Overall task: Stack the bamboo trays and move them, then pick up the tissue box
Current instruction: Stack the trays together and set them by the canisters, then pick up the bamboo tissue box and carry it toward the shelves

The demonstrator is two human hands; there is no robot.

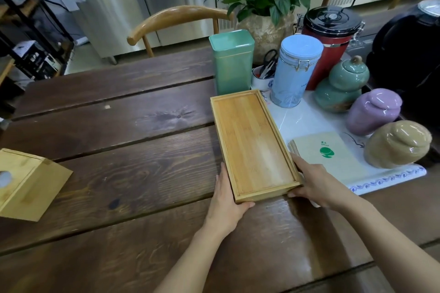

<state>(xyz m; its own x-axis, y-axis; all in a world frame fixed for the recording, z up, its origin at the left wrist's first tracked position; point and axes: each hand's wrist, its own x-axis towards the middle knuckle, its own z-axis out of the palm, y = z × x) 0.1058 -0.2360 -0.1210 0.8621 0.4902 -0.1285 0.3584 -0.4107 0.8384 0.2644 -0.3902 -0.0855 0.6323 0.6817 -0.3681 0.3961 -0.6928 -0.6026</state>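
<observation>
Between both hands, bamboo trays [253,143] lengthwise away

Plank table [119,107]: trays [252,140], tissue box [28,188]

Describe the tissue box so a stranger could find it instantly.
Start at the dark plank table and go to its left edge, far from the jars. The tissue box sits there alone: pale bamboo, with white tissue poking from its top, unlike the flat tray held by both hands.

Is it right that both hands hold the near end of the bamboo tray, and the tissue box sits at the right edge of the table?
Not quite. The head view shows the tissue box at the left edge. Both the left hand and right hand do hold the bamboo tray at its near end.
</observation>
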